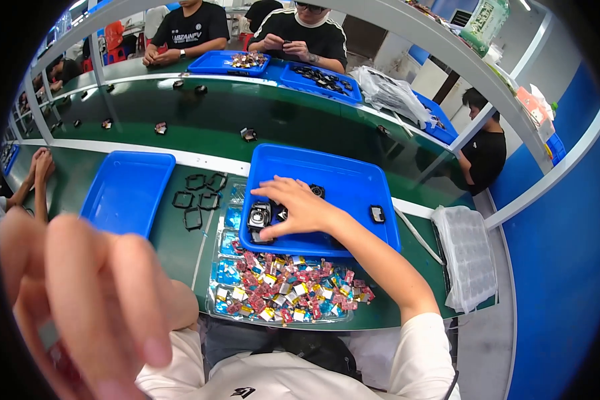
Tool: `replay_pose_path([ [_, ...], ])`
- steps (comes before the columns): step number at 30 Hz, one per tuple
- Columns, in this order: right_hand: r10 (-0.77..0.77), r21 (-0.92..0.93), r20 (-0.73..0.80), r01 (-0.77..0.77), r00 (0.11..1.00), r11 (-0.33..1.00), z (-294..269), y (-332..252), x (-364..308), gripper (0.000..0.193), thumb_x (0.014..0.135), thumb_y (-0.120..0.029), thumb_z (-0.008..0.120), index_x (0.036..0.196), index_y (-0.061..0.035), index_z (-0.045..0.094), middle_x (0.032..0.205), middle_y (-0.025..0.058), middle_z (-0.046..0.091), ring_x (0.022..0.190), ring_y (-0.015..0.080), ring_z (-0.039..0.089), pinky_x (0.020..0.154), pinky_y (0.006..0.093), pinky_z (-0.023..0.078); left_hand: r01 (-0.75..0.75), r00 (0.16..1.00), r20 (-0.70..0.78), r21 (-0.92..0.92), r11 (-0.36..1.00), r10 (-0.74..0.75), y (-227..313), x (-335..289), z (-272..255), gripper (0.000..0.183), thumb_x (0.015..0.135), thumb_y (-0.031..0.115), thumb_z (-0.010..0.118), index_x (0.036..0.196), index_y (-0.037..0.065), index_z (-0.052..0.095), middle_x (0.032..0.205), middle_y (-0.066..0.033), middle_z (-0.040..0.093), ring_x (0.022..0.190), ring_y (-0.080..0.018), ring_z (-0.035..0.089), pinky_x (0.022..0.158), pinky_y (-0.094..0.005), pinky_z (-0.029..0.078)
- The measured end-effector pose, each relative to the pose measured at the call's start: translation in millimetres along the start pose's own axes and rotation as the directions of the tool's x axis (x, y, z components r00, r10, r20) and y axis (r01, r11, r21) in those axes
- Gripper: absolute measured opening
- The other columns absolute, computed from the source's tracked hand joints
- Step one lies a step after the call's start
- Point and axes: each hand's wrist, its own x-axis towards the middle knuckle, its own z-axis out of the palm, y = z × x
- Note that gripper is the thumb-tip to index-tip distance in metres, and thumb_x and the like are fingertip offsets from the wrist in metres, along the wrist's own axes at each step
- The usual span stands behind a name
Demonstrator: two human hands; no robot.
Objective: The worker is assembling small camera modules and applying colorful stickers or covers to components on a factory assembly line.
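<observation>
While its fingers (273,190) spread wide and curl down, the right hand (299,208) reaches into the blue tray (343,179) and rests over a small black-and-silver part (259,216) near the tray's front left corner; the thumb presses at the tray's front rim and the fingertips touch nothing else that can be told. A round black piece (317,191) lies just beyond the knuckles, and a small black square part (377,213) sits alone toward the tray's right side. The left hand (90,300) is raised close to the camera, large and blurred, its fingers loosely bent; whether they hold anything cannot be told. In front of the tray, near the table's (180,253) front edge, a clear tray holds a heap of small red, yellow and white pieces (293,290). Left of the blue tray lie several black frames (197,197), and further left a second blue tray (127,190). A stack of clear blister sheets (470,257) rests at the table's right edge.
</observation>
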Motion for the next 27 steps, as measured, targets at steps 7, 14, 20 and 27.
replay_pose_path([
  [7, 0.005, -0.010, 0.015, -0.005, 1.000, 1.000, -8, 10, -27, 0.049, 0.073, -0.043, 0.070, 0.111, -0.0111, 0.064, 0.112, 0.0090, 0.058, 0.109, 0.0279, 0.053, 0.098, 0.0422, 0.036, 0.039, 0.999, 0.020, 0.043, 0.998, -0.040, -18, -2, 2, 0.017, 0.076, 0.004, 0.072, 0.075, 0.013, 0.058, 0.108, -0.0006, 0.050, 0.078, -0.0146, 0.053, 0.071, -0.0299, 0.039],
  [14, 0.102, -0.072, 0.060, -0.098, 0.993, 0.993, -28, 1, -52, 0.048, 0.078, -0.041, 0.067, 0.113, -0.0082, 0.062, 0.118, 0.0097, 0.059, 0.112, 0.0261, 0.054, 0.099, 0.0398, 0.037, 0.098, 0.988, 0.102, 0.149, 0.984, -0.114, -34, 7, -4, 0.019, 0.083, 0.013, 0.068, 0.089, 0.015, 0.051, 0.108, -0.0021, 0.049, 0.079, -0.0139, 0.050, 0.073, -0.0296, 0.035],
  [20, -0.101, -0.002, -0.129, 0.102, 0.986, 0.995, -6, -13, -13, 0.041, 0.073, -0.036, 0.073, 0.104, -0.0099, 0.065, 0.104, 0.0051, 0.063, 0.100, 0.0252, 0.056, 0.083, 0.0387, 0.045, 0.171, 0.976, 0.053, 0.400, 0.900, -0.209, -52, 10, 1, 0.013, 0.090, 0.022, 0.056, 0.092, 0.012, 0.049, 0.106, -0.0074, 0.050, 0.071, -0.0136, 0.050, 0.066, -0.0286, 0.039],
  [27, -0.102, 0.017, -0.189, 0.107, 0.977, 0.994, 25, -3, 10, 0.028, 0.069, -0.018, 0.069, 0.094, -0.0069, 0.064, 0.076, 0.0122, 0.065, 0.079, 0.0293, 0.063, 0.070, 0.0405, 0.051, 0.338, 0.941, -0.173, 0.411, 0.847, -0.292, -59, 7, 4, 0.006, 0.082, -0.004, 0.063, 0.087, -0.007, 0.061, 0.077, -0.0123, 0.064, 0.068, -0.0147, 0.064, 0.062, -0.0234, 0.051],
])
